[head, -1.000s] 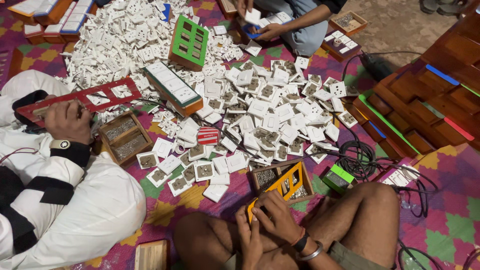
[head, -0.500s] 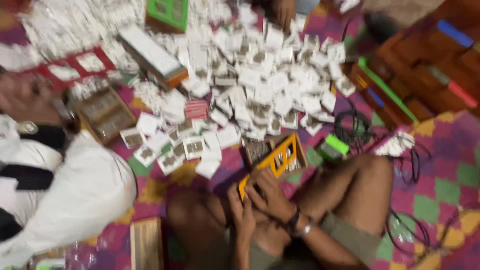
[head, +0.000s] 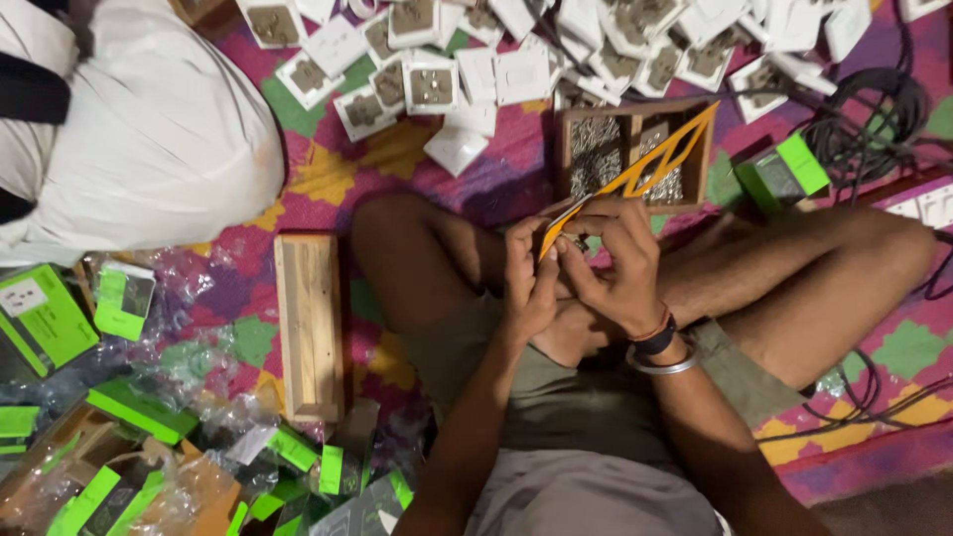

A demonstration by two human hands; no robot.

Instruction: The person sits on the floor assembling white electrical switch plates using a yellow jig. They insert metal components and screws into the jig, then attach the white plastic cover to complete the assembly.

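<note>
Sitting cross-legged on the patterned mat (head: 496, 179), the person pinches the near end of an orange frame (head: 635, 174) with both hands: left hand (head: 528, 283) and right hand (head: 615, 263) each closed on it. The frame slants over a wooden box (head: 635, 149) of small metal parts.

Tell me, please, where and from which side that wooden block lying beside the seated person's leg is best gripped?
Grip the wooden block across its long sides near the middle, coming from above. It lies flat on the mat, lengthwise, with plastic-wrapped green packages crowding its left and near end.
</note>
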